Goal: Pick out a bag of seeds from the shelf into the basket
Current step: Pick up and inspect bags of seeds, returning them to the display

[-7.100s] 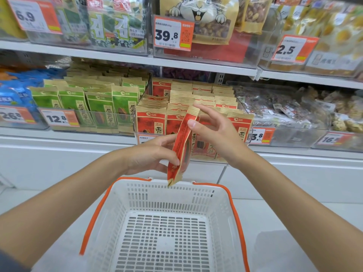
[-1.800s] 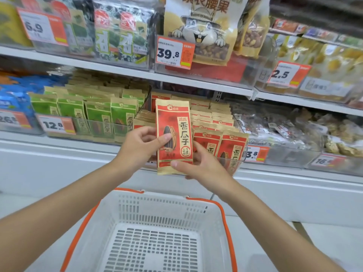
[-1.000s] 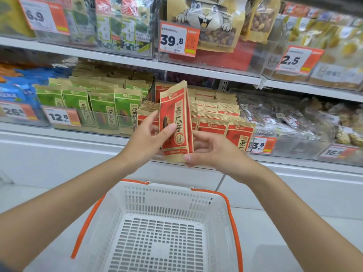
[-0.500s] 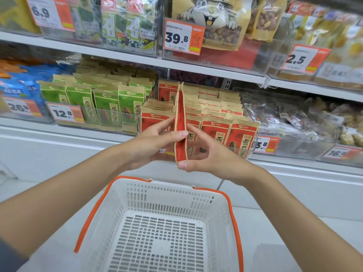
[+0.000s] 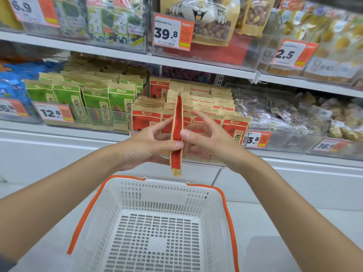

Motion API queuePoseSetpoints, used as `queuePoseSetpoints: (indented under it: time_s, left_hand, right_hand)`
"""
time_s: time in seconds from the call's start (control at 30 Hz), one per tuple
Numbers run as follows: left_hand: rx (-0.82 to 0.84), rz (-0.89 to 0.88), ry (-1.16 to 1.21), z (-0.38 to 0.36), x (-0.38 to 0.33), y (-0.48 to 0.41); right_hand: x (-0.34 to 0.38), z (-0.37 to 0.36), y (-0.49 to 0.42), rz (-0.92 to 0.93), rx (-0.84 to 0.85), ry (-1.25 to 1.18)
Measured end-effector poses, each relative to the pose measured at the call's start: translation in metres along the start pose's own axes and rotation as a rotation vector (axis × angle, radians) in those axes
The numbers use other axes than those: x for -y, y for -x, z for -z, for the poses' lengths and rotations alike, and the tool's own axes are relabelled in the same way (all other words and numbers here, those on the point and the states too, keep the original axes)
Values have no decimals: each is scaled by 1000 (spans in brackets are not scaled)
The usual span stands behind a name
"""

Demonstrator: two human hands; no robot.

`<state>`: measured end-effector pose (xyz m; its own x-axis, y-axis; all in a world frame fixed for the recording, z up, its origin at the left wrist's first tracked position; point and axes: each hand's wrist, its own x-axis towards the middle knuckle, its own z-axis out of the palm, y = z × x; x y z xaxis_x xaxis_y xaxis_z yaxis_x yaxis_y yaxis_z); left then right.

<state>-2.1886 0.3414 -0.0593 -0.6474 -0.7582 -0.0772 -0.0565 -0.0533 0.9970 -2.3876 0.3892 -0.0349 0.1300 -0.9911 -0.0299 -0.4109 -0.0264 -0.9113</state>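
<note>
A red and tan bag of seeds (image 5: 177, 122) hangs upright and edge-on to me, in front of the shelf's red bags (image 5: 145, 119). My left hand (image 5: 145, 143) pinches its lower half between thumb and fingers. From the right, my right hand (image 5: 208, 138) lays its thumb against the bag's side, its fingers spread straight. The bag's bottom tip hangs just above the far rim of the white basket (image 5: 110, 213) with orange handles, which holds nothing.
Green seed bags (image 5: 94, 103) stand left of the red ones behind a clear shelf front, blue packs farther left. Clear bins of mixed snacks (image 5: 284, 114) fill the right. An upper shelf (image 5: 196, 63) carries nuts and seaweed. White floor lies under the basket.
The bag has stayed edge-on and dropped a little toward the basket rim. My right hand's fingers have spread away from it; the left hand keeps its pinch.
</note>
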Motion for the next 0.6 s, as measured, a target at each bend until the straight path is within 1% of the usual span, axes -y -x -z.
queuePoseSetpoints:
  time_s: [0.1, 0.2, 0.5, 0.6]
  left_hand:
    - [81, 52, -85, -5, 1, 2]
    - [137, 95, -96, -7, 4, 2]
    - [175, 103, -59, -2, 5, 1]
    - [168, 110, -43, -2, 4, 1]
  right_hand:
    - [0, 1, -2, 40, -82, -73]
    - [1, 0, -1, 62, -128, -128]
    - [-3, 5, -5, 82, -137, -180]
    - [-3, 5, -4, 73, -158, -151]
